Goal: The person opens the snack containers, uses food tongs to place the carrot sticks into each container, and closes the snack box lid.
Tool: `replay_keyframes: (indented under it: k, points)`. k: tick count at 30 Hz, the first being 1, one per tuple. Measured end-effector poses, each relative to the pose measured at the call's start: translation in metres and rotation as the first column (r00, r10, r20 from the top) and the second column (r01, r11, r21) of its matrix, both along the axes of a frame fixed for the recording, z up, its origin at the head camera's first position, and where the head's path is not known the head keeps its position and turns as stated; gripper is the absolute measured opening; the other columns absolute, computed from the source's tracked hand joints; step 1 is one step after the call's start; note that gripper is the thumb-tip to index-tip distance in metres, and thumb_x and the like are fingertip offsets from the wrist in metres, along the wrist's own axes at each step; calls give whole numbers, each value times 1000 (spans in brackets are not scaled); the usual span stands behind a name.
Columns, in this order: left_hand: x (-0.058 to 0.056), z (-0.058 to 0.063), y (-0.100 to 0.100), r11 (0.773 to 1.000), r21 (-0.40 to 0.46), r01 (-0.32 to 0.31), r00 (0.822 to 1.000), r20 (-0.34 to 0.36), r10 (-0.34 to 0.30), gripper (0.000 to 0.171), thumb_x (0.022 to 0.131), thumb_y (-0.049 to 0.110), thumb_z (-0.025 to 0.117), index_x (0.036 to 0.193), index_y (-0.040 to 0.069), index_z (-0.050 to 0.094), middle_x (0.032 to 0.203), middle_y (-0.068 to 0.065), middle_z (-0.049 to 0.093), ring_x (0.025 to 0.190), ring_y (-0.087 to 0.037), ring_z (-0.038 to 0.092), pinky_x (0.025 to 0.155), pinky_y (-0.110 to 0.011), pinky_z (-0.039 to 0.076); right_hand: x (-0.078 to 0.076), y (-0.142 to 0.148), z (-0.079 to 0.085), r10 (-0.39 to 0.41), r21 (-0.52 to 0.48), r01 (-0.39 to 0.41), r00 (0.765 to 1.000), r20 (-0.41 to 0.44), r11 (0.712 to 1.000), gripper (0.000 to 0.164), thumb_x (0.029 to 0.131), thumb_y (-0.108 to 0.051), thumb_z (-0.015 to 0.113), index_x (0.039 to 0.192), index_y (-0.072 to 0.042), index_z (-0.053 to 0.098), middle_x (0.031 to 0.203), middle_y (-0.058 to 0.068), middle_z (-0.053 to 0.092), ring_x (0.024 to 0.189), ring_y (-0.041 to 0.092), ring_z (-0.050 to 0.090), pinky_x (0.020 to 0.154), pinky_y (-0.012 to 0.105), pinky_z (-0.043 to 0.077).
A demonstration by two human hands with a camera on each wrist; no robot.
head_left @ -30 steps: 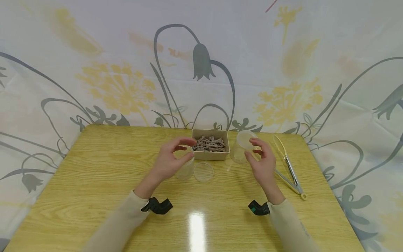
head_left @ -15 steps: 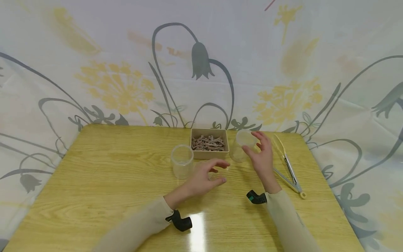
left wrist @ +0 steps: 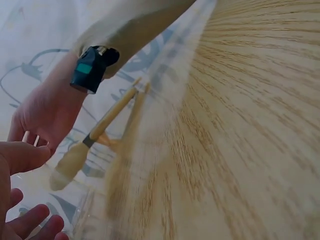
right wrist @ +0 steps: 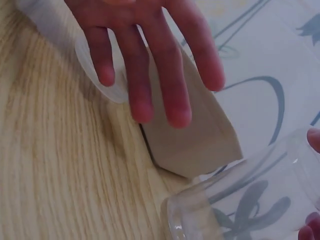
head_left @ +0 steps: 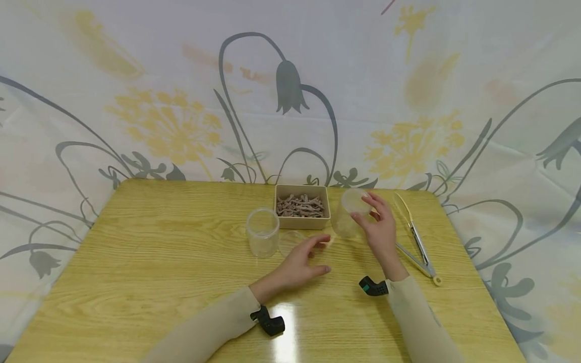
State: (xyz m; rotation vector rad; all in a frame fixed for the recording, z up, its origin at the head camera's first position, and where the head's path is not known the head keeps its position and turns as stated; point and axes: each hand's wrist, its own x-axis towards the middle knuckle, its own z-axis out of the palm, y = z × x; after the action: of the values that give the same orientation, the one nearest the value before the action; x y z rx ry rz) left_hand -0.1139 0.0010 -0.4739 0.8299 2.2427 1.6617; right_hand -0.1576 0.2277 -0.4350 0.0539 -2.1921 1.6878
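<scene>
My right hand (head_left: 381, 232) grips the top of a clear plastic jar (head_left: 343, 222), thumb and fingers at opposite sides of its whitish lid (head_left: 353, 200). In the right wrist view the jar (right wrist: 240, 200) lies at the lower right, fingertips at its rim. My left hand (head_left: 299, 264) is held over the table with its fingers extended and nothing between them. It partly covers a flat clear disc-shaped lid (head_left: 289, 242). Left of that lid stands a second clear jar (head_left: 263, 244), uncovered and upright.
Between the jars, toward the back, sits a beige rectangular box (head_left: 303, 223) of brownish twig-like pieces (head_left: 299, 206). Spread tongs (head_left: 419, 242) lie right of my right hand. A patterned cloth (head_left: 181, 101) hangs behind the wooden table (head_left: 159, 252).
My left hand has left the uncovered jar and moved right and nearer to me, past the loose lid. My right hand has stayed at the other jar, its fingers closing in on the lid.
</scene>
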Motion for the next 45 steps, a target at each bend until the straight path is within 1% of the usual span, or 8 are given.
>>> replay_keyframes:
  k: [6, 9, 23, 29, 34, 37, 41, 45]
  points:
    - [-1, 4, 2, 1000, 21, -7, 1000, 14, 6, 72, 87, 9, 76, 149, 2, 40, 147, -15, 47, 131, -32, 48, 105, -46, 42, 15, 0, 6, 23, -16, -23, 1000, -19, 1000, 44, 85, 3, 76, 127, 7, 62, 143, 15, 48, 123, 17, 44, 92, 25, 40]
    - [-2, 6, 3, 1000, 17, -23, 999, 25, 23, 75, 86, 10, 77, 150, 6, 39, 148, -14, 46, 132, -30, 47, 104, -46, 43, 23, 0, 8, 52, -33, -53, 998, -21, 998, 43, 87, 5, 74, 128, 10, 60, 142, 16, 47, 120, 17, 45, 90, 22, 40]
    - [-2, 9, 1, 998, -27, -64, 998, 24, 65, 83, 83, 18, 81, 153, 12, 36, 150, -8, 44, 134, -22, 42, 107, -41, 41, 60, -10, 4, 206, -117, -203, 979, 11, 972, 39, 89, 10, 66, 126, 11, 54, 132, 13, 49, 114, 21, 49, 87, 18, 50]
    - [-1, 8, -2, 994, -69, -84, 996, 12, 85, 87, 82, 27, 83, 154, 15, 36, 150, -3, 46, 136, -23, 43, 112, -44, 34, 69, -9, -3, 248, -239, -242, 969, -5, 940, 37, 92, 12, 60, 128, 9, 51, 126, 12, 50, 108, 16, 54, 82, 21, 53]
    - [-3, 10, -8, 996, -75, -55, 998, -9, 54, 84, 83, 28, 82, 152, 12, 38, 148, -1, 49, 135, -22, 44, 113, -45, 31, 77, -4, -4, 309, -319, -300, 951, -22, 899, 36, 95, 13, 52, 130, 11, 45, 123, 9, 52, 104, 13, 58, 82, 24, 53]
    - [-3, 10, -12, 997, -72, -37, 999, -35, 34, 82, 83, 27, 82, 151, 10, 40, 147, -2, 50, 134, -22, 46, 113, -47, 31, 79, 1, -5, 345, -275, -334, 939, -10, 901, 39, 95, 13, 51, 133, 9, 44, 126, 10, 49, 106, 14, 56, 82, 25, 53]
    - [-2, 11, -15, 996, -85, -36, 997, -75, 30, 81, 82, 27, 83, 150, 12, 42, 147, -2, 50, 132, -22, 48, 111, -47, 35, 79, 8, -1, 372, -119, -365, 927, 43, 923, 46, 96, 9, 52, 140, 2, 43, 131, 18, 45, 111, 13, 53, 84, 22, 52]
    - [-1, 13, -17, 991, -112, -68, 985, -165, 49, 80, 80, 26, 85, 148, 14, 45, 144, -2, 50, 129, -22, 49, 108, -46, 38, 77, 14, 6, 391, 26, -398, 911, 133, 917, 47, 99, 3, 52, 145, 2, 40, 132, 21, 45, 110, 12, 52, 84, 22, 50]
